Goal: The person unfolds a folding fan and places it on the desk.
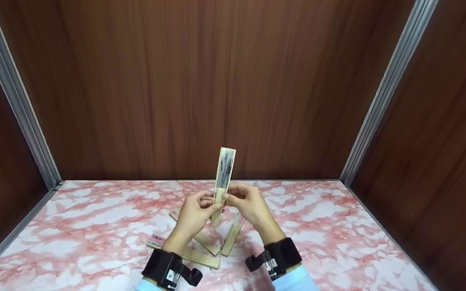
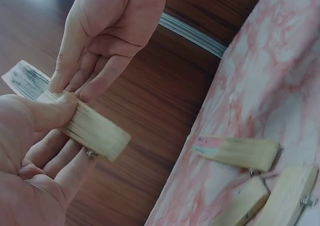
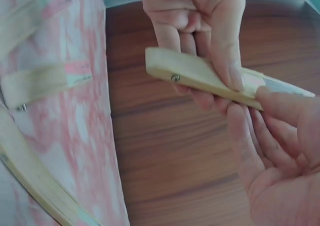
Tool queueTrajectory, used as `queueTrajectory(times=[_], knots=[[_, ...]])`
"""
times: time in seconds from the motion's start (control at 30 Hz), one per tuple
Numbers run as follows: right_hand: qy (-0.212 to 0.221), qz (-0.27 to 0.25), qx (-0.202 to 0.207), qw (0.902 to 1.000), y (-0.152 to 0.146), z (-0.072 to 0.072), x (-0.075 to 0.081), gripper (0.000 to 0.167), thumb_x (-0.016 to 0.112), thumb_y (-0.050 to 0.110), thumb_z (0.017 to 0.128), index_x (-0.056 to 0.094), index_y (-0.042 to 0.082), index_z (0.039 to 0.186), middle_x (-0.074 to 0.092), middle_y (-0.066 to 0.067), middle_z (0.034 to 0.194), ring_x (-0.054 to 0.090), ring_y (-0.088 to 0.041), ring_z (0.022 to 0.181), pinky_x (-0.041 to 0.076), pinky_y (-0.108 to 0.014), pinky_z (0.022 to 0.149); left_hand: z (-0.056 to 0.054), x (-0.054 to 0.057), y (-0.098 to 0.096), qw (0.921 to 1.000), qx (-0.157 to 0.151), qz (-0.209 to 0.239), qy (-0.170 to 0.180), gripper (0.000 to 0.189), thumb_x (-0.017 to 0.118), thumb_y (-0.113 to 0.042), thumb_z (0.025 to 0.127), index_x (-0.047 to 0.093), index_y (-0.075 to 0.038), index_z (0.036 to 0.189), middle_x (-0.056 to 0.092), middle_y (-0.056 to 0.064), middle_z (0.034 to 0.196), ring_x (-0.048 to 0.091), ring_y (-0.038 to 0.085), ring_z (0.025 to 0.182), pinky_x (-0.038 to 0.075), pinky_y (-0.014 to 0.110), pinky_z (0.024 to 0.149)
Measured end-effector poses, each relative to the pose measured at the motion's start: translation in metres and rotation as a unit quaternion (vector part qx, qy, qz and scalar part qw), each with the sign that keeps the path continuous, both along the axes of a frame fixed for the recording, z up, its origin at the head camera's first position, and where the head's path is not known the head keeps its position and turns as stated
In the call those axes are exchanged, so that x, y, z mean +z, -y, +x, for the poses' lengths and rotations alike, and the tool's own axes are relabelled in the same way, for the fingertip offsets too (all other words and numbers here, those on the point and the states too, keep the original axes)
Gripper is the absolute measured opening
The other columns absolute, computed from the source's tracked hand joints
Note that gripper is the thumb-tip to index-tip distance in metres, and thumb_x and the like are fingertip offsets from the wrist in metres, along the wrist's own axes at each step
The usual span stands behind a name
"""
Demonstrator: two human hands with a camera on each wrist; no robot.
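Folded fan (image 1: 222, 184) pinched in both hands (image 1: 194, 211) (image 1: 251, 203); middle partly hidden, dark pattern (image 1: 226, 163) indistinct.

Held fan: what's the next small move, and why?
Perhaps ease the right grip sideways to start spreading the held fan: it is folded shut, and the left grip pinches it nearer the rivet, which could steady that end.

Table (image 1: 318, 234): top marbled pink and white. Directly on it, toward the near side, lie three folded fans. The left fan (image 1: 200, 258) lies nearest; the middle fan (image 1: 207, 243) slants far-left to near-right; the right fan (image 1: 230, 241) slants oppositely. Near ends close together; contact undetermined.
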State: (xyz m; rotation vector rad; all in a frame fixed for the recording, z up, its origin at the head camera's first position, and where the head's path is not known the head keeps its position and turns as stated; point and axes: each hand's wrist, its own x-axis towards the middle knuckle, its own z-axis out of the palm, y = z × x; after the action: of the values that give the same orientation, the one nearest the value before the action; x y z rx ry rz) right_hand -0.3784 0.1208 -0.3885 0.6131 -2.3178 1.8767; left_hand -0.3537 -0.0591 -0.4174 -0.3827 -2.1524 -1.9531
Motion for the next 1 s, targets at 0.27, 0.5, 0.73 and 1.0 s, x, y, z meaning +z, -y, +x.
queueTrajectory(times=[0.27, 0.5, 0.73, 1.0], knots=[[0.011, -0.004, -0.01, 0.9999, 0.001, 0.003, -0.001, 0.021, 0.079, 0.002, 0.095, 0.078, -0.008, 0.114, 0.083, -0.014, 0.102, 0.074, -0.006, 0.088, 0.067, -0.026, 0.087, 0.008, 0.003, 0.009, 0.9998, -0.006, -0.006, 0.015, 0.024, 0.069, -0.004, 0.105, 0.077, 0.007, 0.124, 0.079, 0.026, 0.118, 0.079, 0.023, 0.101, 0.07, 0.038, 0.091], [0.043, -0.055, 0.002, 0.9975, 0.004, 0.002, -0.003, 0.023, 0.081, 0.002, 0.095, 0.077, -0.01, 0.115, 0.081, -0.003, 0.094, 0.076, -0.009, 0.087, 0.069, -0.03, 0.086, 0.007, 0.002, 0.007, 0.9986, -0.006, 0.046, 0.023, 0.024, 0.069, 0.002, 0.103, 0.076, 0.01, 0.125, 0.079, 0.029, 0.12, 0.082, 0.025, 0.102, 0.069, 0.038, 0.093], [0.068, -0.091, 0.008, 0.9935, 0.007, 0.002, -0.007, 0.022, 0.079, 0.0, 0.096, 0.075, -0.012, 0.115, 0.078, -0.003, 0.094, 0.077, -0.012, 0.088, 0.07, -0.036, 0.087, 0.007, -0.001, 0.009, 0.9972, -0.002, 0.067, 0.032, 0.024, 0.069, 0.002, 0.103, 0.075, 0.011, 0.124, 0.079, 0.03, 0.119, 0.082, 0.02, 0.098, 0.069, 0.031, 0.089], [0.077, -0.113, 0.006, 0.9906, 0.005, 0.002, -0.005, 0.014, 0.08, 0.0, 0.096, 0.076, -0.006, 0.108, 0.077, 0.0, 0.092, 0.077, -0.011, 0.087, 0.07, -0.037, 0.087, 0.007, -0.001, 0.012, 0.9938, 0.006, 0.099, 0.05, 0.023, 0.07, 0.003, 0.102, 0.072, 0.016, 0.121, 0.081, 0.029, 0.112, 0.082, 0.018, 0.091, 0.07, 0.032, 0.087]])
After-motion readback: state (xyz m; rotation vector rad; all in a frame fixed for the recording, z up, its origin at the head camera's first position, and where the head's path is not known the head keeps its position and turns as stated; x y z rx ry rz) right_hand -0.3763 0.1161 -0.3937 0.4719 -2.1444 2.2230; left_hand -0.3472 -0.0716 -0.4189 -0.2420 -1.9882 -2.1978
